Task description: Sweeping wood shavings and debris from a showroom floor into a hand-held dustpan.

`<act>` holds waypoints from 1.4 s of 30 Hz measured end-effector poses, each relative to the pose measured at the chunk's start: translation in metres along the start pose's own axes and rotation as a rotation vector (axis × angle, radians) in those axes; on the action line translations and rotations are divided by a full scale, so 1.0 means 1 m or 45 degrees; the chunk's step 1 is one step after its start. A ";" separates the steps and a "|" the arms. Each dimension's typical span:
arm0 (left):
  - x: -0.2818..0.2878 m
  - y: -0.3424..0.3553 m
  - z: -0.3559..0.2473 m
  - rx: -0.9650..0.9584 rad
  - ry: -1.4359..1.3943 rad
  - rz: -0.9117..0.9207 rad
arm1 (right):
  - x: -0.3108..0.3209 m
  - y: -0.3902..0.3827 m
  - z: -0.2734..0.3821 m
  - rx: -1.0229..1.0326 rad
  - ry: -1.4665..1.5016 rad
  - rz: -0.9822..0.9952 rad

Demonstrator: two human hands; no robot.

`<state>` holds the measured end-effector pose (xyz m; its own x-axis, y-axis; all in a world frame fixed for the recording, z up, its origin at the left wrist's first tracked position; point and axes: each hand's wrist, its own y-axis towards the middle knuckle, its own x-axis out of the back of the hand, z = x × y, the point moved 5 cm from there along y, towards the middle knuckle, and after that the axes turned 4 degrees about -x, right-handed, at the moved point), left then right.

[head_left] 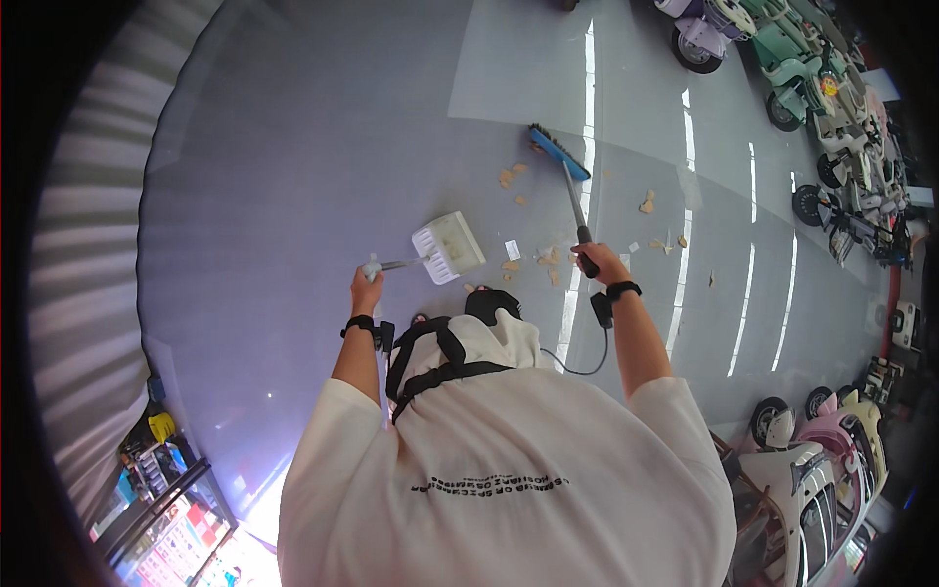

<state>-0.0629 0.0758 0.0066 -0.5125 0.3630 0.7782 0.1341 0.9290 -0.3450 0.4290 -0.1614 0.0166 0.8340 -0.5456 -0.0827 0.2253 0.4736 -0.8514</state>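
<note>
My left hand (366, 290) is closed around the upper end of a long-handled dustpan. The white dustpan (449, 247) rests on the grey floor in front of my feet, its wide mouth facing right. In my right hand (603, 265) is the dark grip of a broom, its pole reaching forward. The broom's blue head (559, 153) with dark bristles touches the floor, ahead and to the right of the dustpan. Brown scraps (548, 256) and a small white paper piece (512, 250) lie between dustpan and broom. More brown bits (647, 203) are scattered to the right.
Parked scooters (696, 44) line the far right, and more scooters (812, 470) stand at the near right. A corrugated wall (108, 245) runs along the left. At lower left is a dark-railed rack (161, 509) with colourful items. A cable (599, 362) hangs by my right forearm.
</note>
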 end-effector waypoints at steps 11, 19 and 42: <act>-0.014 -0.020 -0.055 -0.056 0.004 -0.166 | -0.049 -0.027 -0.099 -0.274 -0.574 -0.271; -0.055 -0.002 -0.107 -0.101 -0.028 -0.100 | -0.060 -0.139 -0.129 -0.449 -1.109 -0.292; -0.063 0.005 -0.137 -0.184 0.144 -0.014 | -0.124 -0.170 -0.110 -0.231 -1.109 -0.495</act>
<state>0.0866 0.0674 0.0277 -0.4169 0.3508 0.8385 0.2534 0.9308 -0.2634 0.2321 -0.2503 0.1143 0.8148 0.0965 0.5716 0.5437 0.2149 -0.8113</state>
